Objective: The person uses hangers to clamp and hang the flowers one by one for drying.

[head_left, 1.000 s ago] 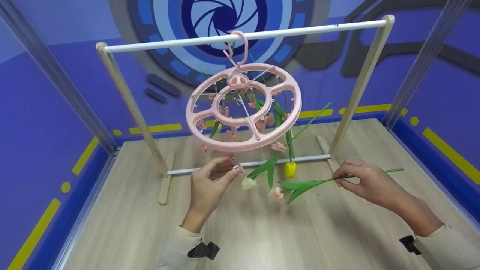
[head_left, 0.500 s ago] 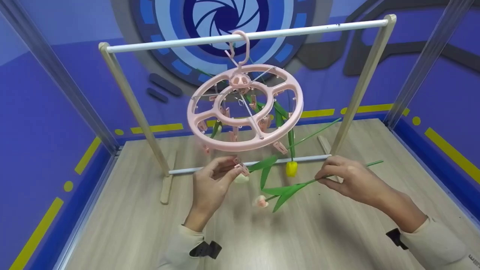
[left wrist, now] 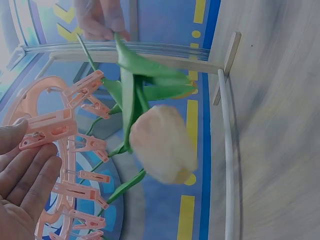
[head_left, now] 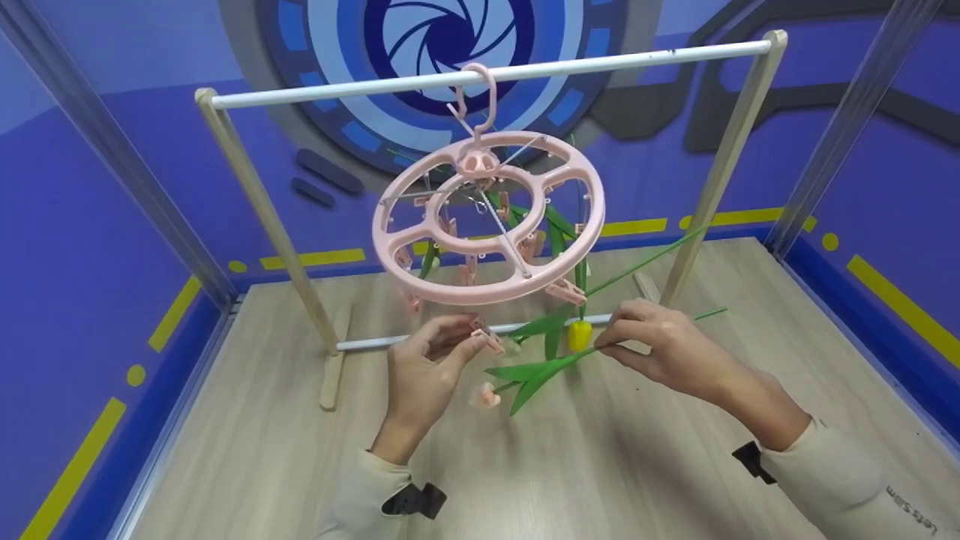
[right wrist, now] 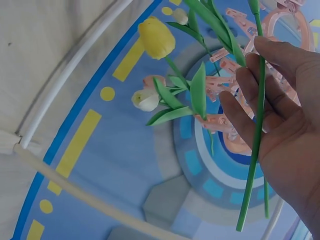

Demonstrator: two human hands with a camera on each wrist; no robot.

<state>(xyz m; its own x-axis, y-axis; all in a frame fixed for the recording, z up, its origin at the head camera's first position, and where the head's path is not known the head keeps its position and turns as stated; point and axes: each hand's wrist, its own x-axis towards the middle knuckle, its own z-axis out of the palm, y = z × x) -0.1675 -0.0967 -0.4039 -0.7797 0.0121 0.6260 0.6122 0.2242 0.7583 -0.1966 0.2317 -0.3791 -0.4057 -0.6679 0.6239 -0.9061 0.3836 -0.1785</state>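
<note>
My left hand [head_left: 421, 375] pinches a pink clothespin [left wrist: 50, 129] between thumb and fingers, just below the front rim of a round pink clip hanger [head_left: 450, 291]. My right hand [head_left: 675, 346] pinches the green stem [right wrist: 260, 115] of a pale peach tulip [left wrist: 164, 145] between thumb and fingertips. That tulip's bloom points left and down, below the clothespin, with its leaves [head_left: 536, 381] spread behind it. Several other tulips hang head down from the hanger's clips, among them a yellow tulip [head_left: 579, 335] and a white tulip [right wrist: 146, 100].
The hanger hooks over the white top rail [head_left: 600, 65] of a stand with wooden posts [head_left: 724, 165]. A white lower bar [head_left: 375, 343] runs close above the wood-grain table [head_left: 262, 450]. Blue printed walls [head_left: 112, 225] enclose the back and sides.
My right hand has moved left, carrying the peach tulip toward the left hand and the clothespin. The left hand stays nearly still, its grip kept. The hanging white tulip shifts behind the clothespin.
</note>
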